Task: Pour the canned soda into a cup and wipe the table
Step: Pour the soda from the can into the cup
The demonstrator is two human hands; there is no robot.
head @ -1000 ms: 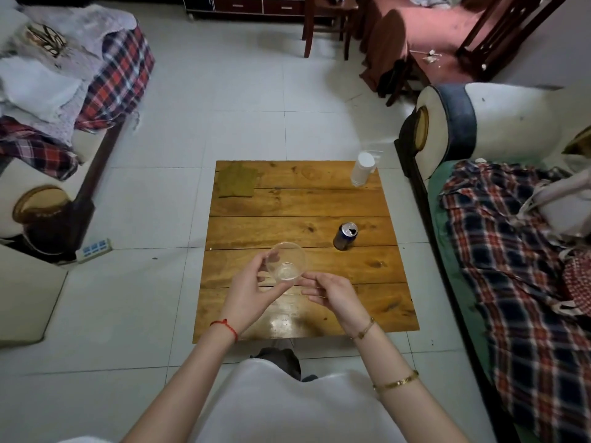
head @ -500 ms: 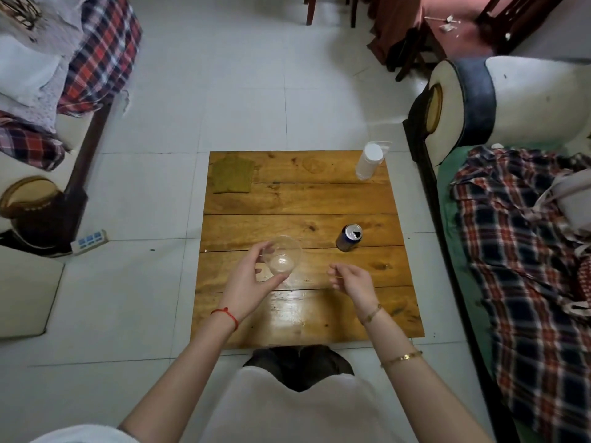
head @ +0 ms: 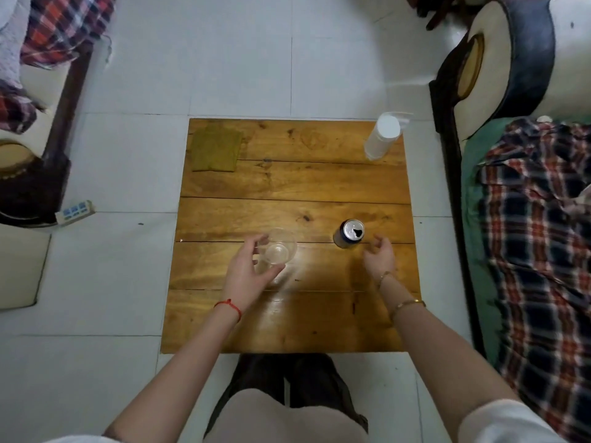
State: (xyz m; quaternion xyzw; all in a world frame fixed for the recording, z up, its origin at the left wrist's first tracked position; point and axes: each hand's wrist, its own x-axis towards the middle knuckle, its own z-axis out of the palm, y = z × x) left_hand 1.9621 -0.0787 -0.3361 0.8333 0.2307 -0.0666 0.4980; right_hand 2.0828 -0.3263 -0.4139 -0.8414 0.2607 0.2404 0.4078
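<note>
1. My left hand (head: 248,273) is curled around the clear cup (head: 277,249), fingers on its side; cup upright on the bench (head: 294,187), at about 7 o'clock from centre.
2. My right hand (head: 379,257) is empty, fingers loosely spread, just beside the opened soda can (head: 350,234), at the can's 4 o'clock, not touching.
3. Green cloth (head: 216,150) lies flat at the bench's 11 o'clock corner.
4. White-capped bottle (head: 382,135) stands at the 1 o'clock corner.

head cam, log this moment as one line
phase: pre-pour | left hand: holding clear cup | right hand: open, beside soda can, not touching | can: upright, opened | cloth: untouched, far left corner
</note>
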